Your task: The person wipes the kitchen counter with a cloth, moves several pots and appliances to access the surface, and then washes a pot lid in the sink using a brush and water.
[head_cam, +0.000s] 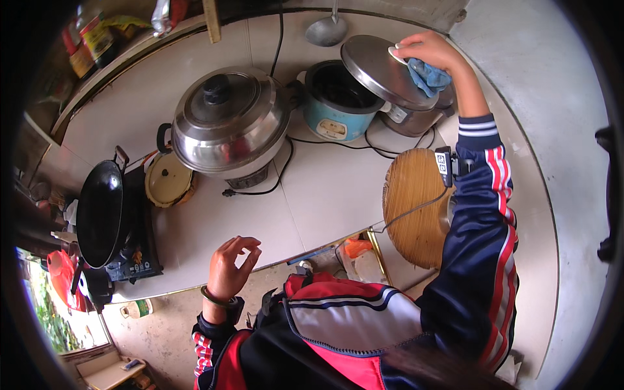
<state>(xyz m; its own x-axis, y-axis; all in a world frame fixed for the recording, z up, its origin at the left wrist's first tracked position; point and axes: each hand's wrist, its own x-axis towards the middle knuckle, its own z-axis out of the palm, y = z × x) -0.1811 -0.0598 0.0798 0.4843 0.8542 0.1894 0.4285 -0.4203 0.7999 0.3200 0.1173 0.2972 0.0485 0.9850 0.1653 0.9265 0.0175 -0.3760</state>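
My right hand point(431, 50) reaches to the back right, with a crumpled blue cloth point(429, 77) bunched under it. Its fingertips are at a white piece on top of a round metal lid point(375, 73); I cannot tell how firmly they grip that piece. The lid tilts over the right side of a light-blue rice cooker point(334, 127), whose dark inside shows. Partly behind the lid stands a second, brownish cooker point(414, 122). My left hand point(231, 268) hangs at the counter's front edge, fingers loosely curled, thumb apart, holding nothing.
A large steel electric pan point(229, 131) with its lid on stands mid-counter, cord beside it. Leftward are an enamel pot point(168, 180) and a black wok point(100, 214) on a cooktop point(139, 258). A round wooden cutting board point(414, 209) lies by my right sleeve. A ladle point(326, 31) hangs behind.
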